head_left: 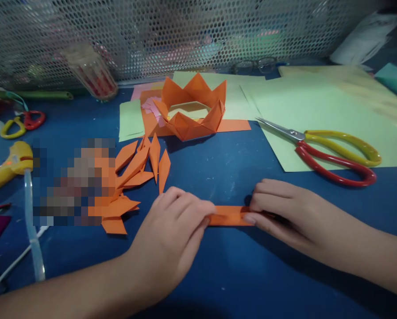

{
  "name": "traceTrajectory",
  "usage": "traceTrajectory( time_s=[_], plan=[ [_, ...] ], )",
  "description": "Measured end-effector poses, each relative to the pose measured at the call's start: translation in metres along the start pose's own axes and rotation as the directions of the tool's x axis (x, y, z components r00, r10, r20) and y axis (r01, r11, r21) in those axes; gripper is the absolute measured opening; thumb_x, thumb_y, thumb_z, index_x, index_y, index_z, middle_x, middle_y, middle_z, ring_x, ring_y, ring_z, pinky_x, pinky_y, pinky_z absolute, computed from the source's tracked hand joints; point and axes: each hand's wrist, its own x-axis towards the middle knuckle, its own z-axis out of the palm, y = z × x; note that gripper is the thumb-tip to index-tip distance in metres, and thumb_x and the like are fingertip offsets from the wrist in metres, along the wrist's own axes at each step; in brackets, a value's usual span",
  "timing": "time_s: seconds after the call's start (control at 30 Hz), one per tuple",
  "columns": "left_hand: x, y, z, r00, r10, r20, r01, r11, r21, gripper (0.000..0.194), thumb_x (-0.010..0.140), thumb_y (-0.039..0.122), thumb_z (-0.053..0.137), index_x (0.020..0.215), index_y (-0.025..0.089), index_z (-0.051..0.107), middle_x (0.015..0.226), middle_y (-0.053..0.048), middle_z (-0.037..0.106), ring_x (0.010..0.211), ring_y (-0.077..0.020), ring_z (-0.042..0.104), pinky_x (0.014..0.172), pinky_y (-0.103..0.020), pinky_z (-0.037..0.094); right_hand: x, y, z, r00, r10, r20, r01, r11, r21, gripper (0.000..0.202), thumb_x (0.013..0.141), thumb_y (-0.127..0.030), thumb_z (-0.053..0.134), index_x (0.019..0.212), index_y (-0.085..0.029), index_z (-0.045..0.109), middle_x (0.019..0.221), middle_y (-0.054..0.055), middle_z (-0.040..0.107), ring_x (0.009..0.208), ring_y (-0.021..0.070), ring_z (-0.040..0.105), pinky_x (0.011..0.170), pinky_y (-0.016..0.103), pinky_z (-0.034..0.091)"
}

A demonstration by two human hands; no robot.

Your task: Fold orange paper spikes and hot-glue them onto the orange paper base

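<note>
A narrow strip of orange paper [229, 215] lies on the blue table between my two hands. My left hand [181, 221] is closed on its left end, fingers curled over the paper. At the other end my right hand [278, 208] pinches the strip between thumb and fingers. Both ends of the strip are hidden under the hands. Left of my left hand is a loose pile of folded orange paper pieces [136, 170]. Farther back stands a ring of joined orange paper points [193, 128], like a crown.
Scissors [296, 134] with red and yellow handles rest partly on pale green paper [304, 97] at right. A yellow glue gun [19, 157] with a clear glue stick lies at left. A jar [92, 73] leans by the perforated metal panel [152, 40]. Part of the left side is pixelated.
</note>
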Motion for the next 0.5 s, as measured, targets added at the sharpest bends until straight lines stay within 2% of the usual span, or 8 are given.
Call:
traceTrajectory(
  time_s=[0.13,0.23,0.33,0.5],
  plan=[
    [-0.007,0.000,0.005,0.984,0.178,-0.029,-0.170,0.969,0.181,0.031,0.090,0.007,0.042,0.108,0.023,0.061,0.115,-0.005,0.063,0.105,-0.0191,0.054,0.093,-0.034,0.046,0.001,-0.003,0.003,0.998,0.059,-0.029,-0.058,0.998,0.027,0.023,0.093,-0.024,0.046,0.071,-0.020,0.053,0.066,0.000,0.050,0.061,0.0119,0.048,0.054,0.024,0.039],
    [-0.015,0.004,0.010,0.952,0.306,0.024,-0.304,0.927,0.221,0.039,0.090,0.007,0.033,0.118,0.015,0.059,0.114,-0.007,0.067,0.110,-0.0194,0.057,0.099,-0.033,0.045,0.000,-0.004,0.005,0.995,0.080,-0.058,-0.078,0.996,0.038,0.025,0.092,-0.024,0.046,0.068,-0.020,0.050,0.065,0.000,0.049,0.059,0.0111,0.048,0.054,0.024,0.039],
    [-0.019,0.011,0.010,0.959,0.275,0.070,-0.284,0.926,0.250,0.046,0.087,0.006,0.028,0.118,0.012,0.061,0.114,-0.009,0.069,0.110,-0.0202,0.061,0.096,-0.031,0.049,0.001,-0.005,0.007,0.992,0.090,-0.084,-0.087,0.995,0.040,0.027,0.092,-0.024,0.046,0.066,-0.020,0.049,0.064,-0.001,0.047,0.058,0.0103,0.048,0.052,0.023,0.039],
    [-0.016,0.017,0.002,0.948,0.240,0.210,-0.288,0.926,0.245,0.045,0.088,0.010,0.030,0.117,0.011,0.064,0.119,-0.010,0.067,0.116,-0.0219,0.059,0.097,-0.029,0.051,0.003,-0.007,0.007,0.990,0.110,-0.090,-0.107,0.994,0.035,0.027,0.091,-0.024,0.047,0.065,-0.020,0.049,0.063,-0.001,0.048,0.057,0.0101,0.049,0.051,0.023,0.040]
  ],
)
